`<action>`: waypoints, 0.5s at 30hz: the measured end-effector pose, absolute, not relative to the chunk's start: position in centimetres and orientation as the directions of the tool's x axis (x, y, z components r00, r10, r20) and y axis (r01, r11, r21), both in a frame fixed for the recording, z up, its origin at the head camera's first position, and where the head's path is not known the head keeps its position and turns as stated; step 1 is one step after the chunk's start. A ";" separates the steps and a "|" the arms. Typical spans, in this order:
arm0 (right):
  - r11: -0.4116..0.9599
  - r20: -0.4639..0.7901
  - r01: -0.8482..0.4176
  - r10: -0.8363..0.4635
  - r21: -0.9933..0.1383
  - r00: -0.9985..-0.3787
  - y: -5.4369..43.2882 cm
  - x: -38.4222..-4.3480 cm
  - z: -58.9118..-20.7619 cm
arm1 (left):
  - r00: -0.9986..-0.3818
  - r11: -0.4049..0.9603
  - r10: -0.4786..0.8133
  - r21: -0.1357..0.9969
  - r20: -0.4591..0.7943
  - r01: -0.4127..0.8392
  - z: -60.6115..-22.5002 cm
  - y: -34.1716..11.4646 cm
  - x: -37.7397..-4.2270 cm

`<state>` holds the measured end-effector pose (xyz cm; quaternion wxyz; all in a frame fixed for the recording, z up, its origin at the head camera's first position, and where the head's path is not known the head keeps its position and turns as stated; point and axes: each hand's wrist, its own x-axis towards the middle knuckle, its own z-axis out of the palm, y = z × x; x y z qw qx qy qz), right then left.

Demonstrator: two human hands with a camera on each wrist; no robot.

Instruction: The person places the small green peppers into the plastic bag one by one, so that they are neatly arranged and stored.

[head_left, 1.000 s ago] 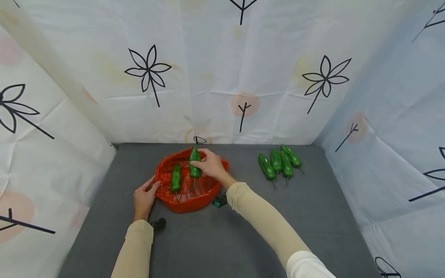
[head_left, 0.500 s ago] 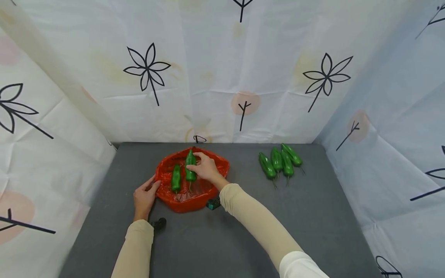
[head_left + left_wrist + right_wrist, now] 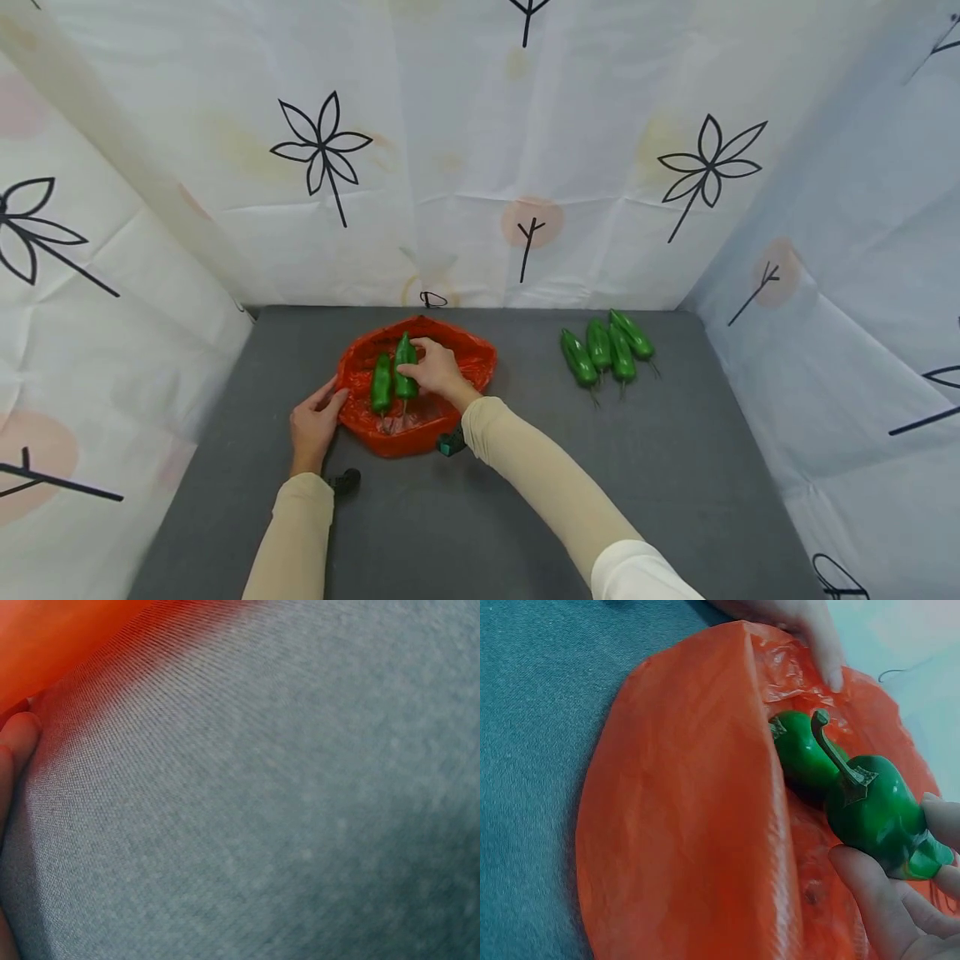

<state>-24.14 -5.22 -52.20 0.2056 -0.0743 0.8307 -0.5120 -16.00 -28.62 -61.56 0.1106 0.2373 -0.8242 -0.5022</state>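
Note:
A red plastic bag (image 3: 408, 446) stands with its mouth open and its rim rolled down, at the back left of the table. My left hand (image 3: 313, 425) pinches its left rim; in the right wrist view the thumb (image 3: 826, 656) lies over the inner side. Inside, one green chili pepper (image 3: 381, 385) lies with its stem toward me. Beside it, my right hand (image 3: 437, 369) grips a second green chili pepper (image 3: 874, 814) between thumb and fingers, over the bag's inside. The left wrist view catches only fingertips (image 3: 21, 735) under the orange-red plastic (image 3: 52, 645).
Several more green chili peppers (image 3: 600, 350) lie in a group at the back right of the grey table (image 3: 480, 533). A patterned white cloth (image 3: 465, 150) hangs behind and at both sides. Dark wrist camera parts (image 3: 345, 482) show near the bag.
My right hand has carried its chili pepper leftward and slightly toward me, close to the one lying in the bag. My left hand keeps its hold on the rim.

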 end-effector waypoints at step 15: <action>0.537 -0.280 0.059 -0.339 -0.841 -0.898 -6.0 -24.1 -52.9 | -0.865 0.383 -0.500 0.883 -0.048 -0.271 -61.3 -28.6 -15.8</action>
